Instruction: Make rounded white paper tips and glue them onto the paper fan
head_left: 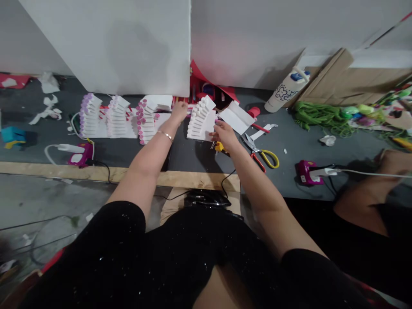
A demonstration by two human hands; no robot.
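Note:
My left hand (179, 112) reaches to the back of the table, fingers curled together beside red sticks; whatever it grips is too small to make out. My right hand (226, 136) is at the right edge of a white card with white-tipped sticks (200, 118) fanned across it, its fingers bent and apart. A small yellow piece (219, 146) lies just under that hand. To the left stand similar rows: pink-tipped sticks (146, 122), pale-tipped sticks (117, 116) and lilac-tipped sticks (90, 116), on white cards.
Yellow- and red-handled scissors (257, 150), a folded white paper (237, 116) and a white bottle (286, 91) are to the right. Purple power sockets (80, 155) with cords sit near the front edge. Green yarn (317, 116) lies far right, near another person's arm (367, 197).

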